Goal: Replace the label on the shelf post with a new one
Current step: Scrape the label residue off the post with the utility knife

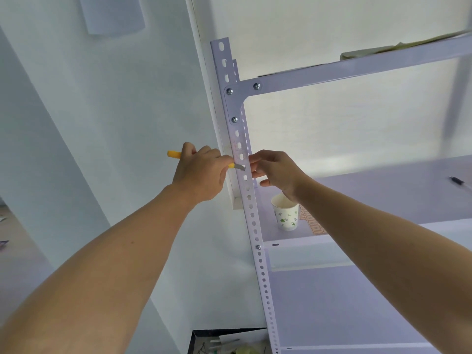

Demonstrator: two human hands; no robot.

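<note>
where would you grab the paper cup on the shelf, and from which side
Grip the paper cup around its side wall, coming from the open front of the shelf. It stands upright with its mouth open, so a wrap around the wall suits it. The shelf post is close on its left and the right hand hangs just above.

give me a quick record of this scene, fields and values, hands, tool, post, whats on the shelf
left hand: grips a yellow-handled knife, blade tip against the post
right hand: fingers on the post's right edge, beside the blade
shelf post: white perforated upright, faint reddish residue above the blade
label: no intact one visible
shelf: paper cup behind the right wrist, pen far right
stage: scraping, no new label in view
</note>
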